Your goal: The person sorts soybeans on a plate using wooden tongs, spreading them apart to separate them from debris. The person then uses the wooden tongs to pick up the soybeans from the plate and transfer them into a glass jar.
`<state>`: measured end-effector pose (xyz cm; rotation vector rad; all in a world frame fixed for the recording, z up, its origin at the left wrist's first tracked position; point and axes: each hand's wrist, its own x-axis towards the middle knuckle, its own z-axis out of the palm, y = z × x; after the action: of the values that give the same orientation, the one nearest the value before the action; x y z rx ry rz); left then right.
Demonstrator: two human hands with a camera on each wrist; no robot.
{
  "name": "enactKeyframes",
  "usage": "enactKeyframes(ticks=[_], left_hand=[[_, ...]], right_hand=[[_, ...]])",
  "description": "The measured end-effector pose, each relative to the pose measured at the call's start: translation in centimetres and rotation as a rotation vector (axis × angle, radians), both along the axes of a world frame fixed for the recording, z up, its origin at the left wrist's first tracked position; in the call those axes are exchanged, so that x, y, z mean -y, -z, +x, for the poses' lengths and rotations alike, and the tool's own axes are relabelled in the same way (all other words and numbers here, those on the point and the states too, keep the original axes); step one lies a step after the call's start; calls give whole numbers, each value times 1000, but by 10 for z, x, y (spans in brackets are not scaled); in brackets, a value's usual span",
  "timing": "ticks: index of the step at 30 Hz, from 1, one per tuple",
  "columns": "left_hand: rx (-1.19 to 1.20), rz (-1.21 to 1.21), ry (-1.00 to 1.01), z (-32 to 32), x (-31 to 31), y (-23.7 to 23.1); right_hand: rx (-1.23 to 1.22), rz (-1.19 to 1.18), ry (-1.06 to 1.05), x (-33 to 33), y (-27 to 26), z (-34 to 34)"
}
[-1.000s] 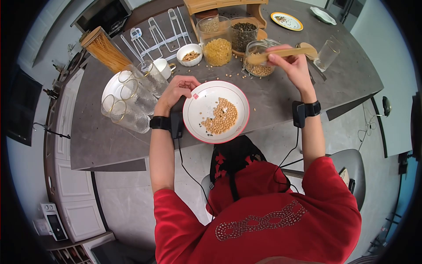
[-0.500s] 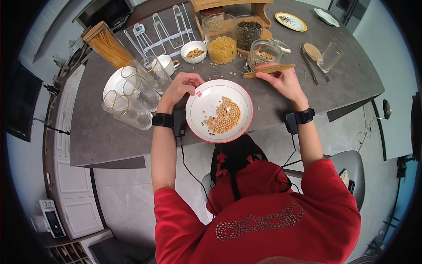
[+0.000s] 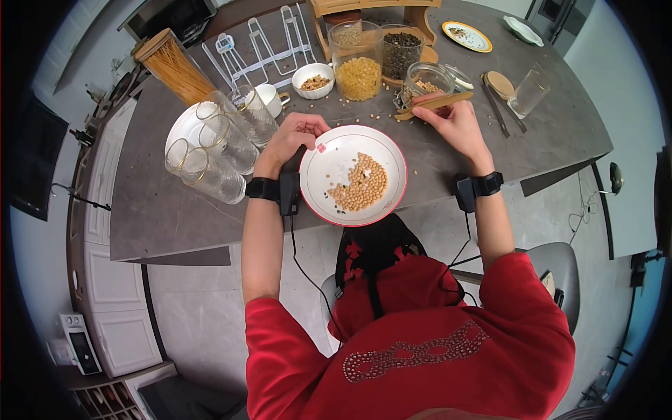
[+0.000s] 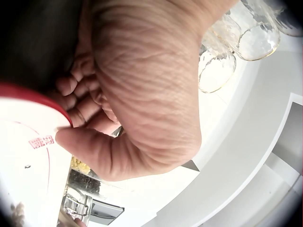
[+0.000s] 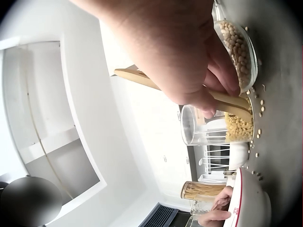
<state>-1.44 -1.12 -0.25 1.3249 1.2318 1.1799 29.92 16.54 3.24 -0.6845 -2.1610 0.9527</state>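
My left hand [image 3: 288,142] holds the left rim of a white red-edged plate [image 3: 323,175]; in the left wrist view the thumb [image 4: 85,149] lies over the rim, the other fingers curled by its edge. Pale beans [image 3: 369,189] and a few dark bits lie on the plate. My right hand [image 3: 458,133] pinches wooden tongs [image 3: 435,103] between thumb and fingers, just in front of an open glass jar [image 3: 428,70] of beans. The tongs' tips [image 5: 239,109] point left, over the table, near scattered beans; whether they grip a bean, I cannot tell.
Glasses [image 3: 213,175] and a cup [image 3: 269,100] stand left of the plate. Behind are a bowl [image 3: 313,73], a pasta jar [image 3: 359,77], a dark-filled jar [image 3: 401,56] and a white rack [image 3: 262,59]. Metal tongs [image 3: 495,106], a round wooden lid [image 3: 499,85] and a glass [image 3: 530,92] are right.
The right hand and wooden tongs came down and left from above the bean jar to its front. The left hand still holds the plate; the whole view has shifted slightly.
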Motion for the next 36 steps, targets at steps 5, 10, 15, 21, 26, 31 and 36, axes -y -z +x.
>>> enactKeyframes(ticks=[5,10,15,21,26,31,36], left_hand=[[-15,9,1,-2,-2,2],[-9,0,-29,-1,0,3],[-26,18,-5,-2,-2,4],[-16,17,1,-3,-3,4],[1,12,-2,-2,-3,3],[-2,11,-11,0,-1,6],[-30,35,-10,-3,-4,7]], right_hand=[[2,84,-9,10,6,0],[22,126,3,5,13,2],[65,-5,-37,0,10,7],[-406,-250,-55,-12,-24,22],[-411,-196,6,-8,-30,17],[-116,-209,-213,4,-13,17],[-5,-157,-222,3,-2,13]])
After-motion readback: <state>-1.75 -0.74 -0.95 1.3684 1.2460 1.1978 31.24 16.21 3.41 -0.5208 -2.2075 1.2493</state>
